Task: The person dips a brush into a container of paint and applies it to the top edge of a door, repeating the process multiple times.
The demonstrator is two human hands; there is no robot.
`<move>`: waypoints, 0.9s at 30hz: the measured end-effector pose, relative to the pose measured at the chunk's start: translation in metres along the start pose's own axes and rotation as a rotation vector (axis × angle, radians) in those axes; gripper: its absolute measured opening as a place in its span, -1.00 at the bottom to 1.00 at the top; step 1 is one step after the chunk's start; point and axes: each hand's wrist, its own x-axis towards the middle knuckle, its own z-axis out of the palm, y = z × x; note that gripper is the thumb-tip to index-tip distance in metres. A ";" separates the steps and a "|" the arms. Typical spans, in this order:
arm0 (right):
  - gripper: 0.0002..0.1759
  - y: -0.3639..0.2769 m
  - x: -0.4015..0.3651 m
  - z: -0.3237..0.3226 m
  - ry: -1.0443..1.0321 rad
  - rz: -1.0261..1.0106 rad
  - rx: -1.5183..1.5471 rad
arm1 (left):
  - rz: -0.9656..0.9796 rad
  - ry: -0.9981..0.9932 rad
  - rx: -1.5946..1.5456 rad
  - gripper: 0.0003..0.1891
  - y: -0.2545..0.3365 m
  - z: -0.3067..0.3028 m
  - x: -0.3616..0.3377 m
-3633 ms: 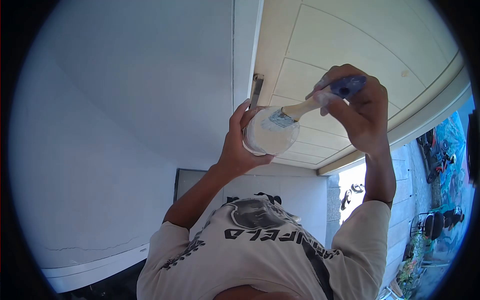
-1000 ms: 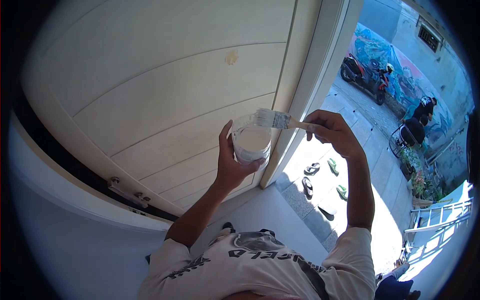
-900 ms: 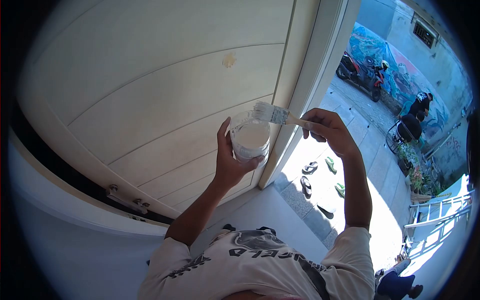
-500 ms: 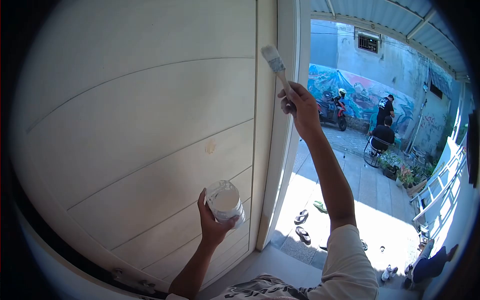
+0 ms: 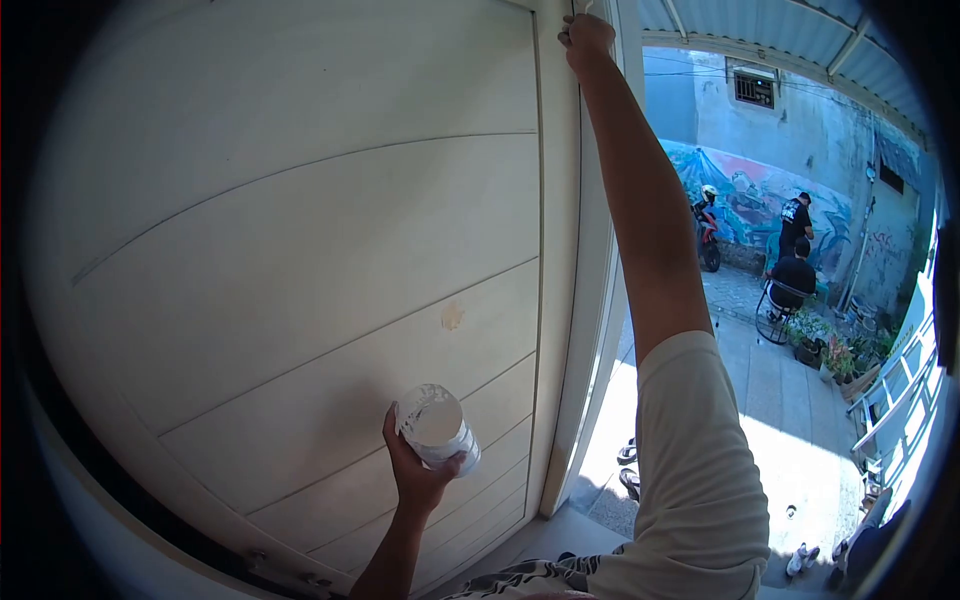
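Note:
My left hand [image 5: 418, 480] is wrapped round a clear plastic tub [image 5: 468, 452] with white paint [image 5: 436, 420] in it and smeared on its inner wall. The tub tilts a little, in front of the cream grooved door [image 5: 330, 230]. High up at the top edge of the view, my right hand [image 5: 588, 38] is closed on a paintbrush, of which only a bit of the pale handle [image 5: 586, 6] shows. Its bristles are out of view. That hand is close to the upper part of the door's edge and the frame [image 5: 600, 300]. A pale patch [image 5: 453, 316] marks the door panel.
Through the doorway lies a paved yard [image 5: 755, 400] with sandals [image 5: 628, 470] near the threshold. Farther off, one person [image 5: 793, 225] stands and another [image 5: 795, 275] sits on a chair, by a painted wall. A motorbike [image 5: 710, 235], potted plants [image 5: 835, 355] and a white ladder [image 5: 900, 390] are outside.
My right hand has risen with the paintbrush, whose bristles have gone past the top of the view. The left hand still holds the tub, slightly lower in view. The view has shifted slightly.

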 end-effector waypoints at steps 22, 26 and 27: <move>-0.68 0.027 0.030 0.008 0.186 -0.387 -0.452 | 0.033 0.091 0.032 0.20 0.001 -0.006 0.006; -0.79 0.011 -0.041 0.060 -0.012 -0.714 -0.590 | 0.029 0.083 0.046 0.20 0.002 -0.002 0.009; -0.80 0.001 -0.062 0.064 -0.098 -0.732 -0.546 | 0.025 0.078 0.043 0.21 0.000 -0.002 0.008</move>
